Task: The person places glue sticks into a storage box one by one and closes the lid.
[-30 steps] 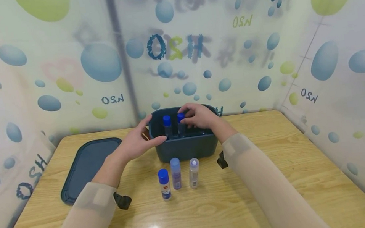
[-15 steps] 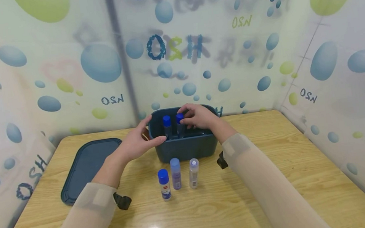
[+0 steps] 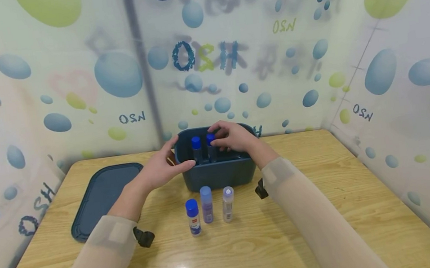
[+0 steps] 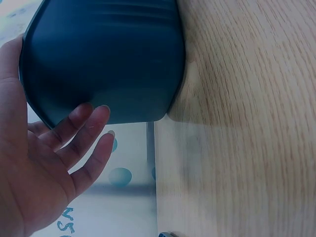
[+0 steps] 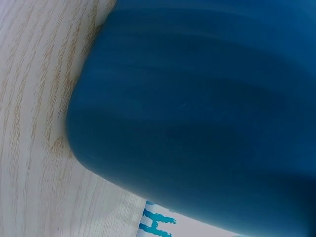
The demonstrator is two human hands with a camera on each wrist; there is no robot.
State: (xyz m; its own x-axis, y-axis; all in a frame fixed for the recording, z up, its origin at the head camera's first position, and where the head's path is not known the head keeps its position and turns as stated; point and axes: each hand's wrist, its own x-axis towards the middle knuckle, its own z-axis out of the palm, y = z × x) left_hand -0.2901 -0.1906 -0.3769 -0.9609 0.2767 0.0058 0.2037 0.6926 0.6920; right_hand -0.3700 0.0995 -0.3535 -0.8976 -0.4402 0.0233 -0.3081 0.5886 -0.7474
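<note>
A dark blue plastic bin (image 3: 220, 175) stands on the table. My left hand (image 3: 161, 167) holds its left end, thumb on the front rim; in the left wrist view my left hand (image 4: 44, 153) has its fingers against the outer wall. Inside the bin stand two blue-capped tubes that look like glue sticks. The left glue stick (image 3: 196, 143) is upright and untouched. My right hand (image 3: 233, 136) reaches in over the right side and pinches the cap of the right glue stick (image 3: 210, 140). Their lower parts are hidden by the front wall.
Before the bin stand a blue-capped glue stick (image 3: 194, 218), a pale blue tube (image 3: 206, 205) and a clear tube (image 3: 228, 204). A dark blue lid (image 3: 105, 198) lies at the left on the wooden table (image 3: 247, 256). A patterned curtain (image 3: 200, 86) rises behind the bin.
The right glue stick has shifted slightly left toward the other one, under my right hand's fingers. My left hand and the bin have stayed in place.
</note>
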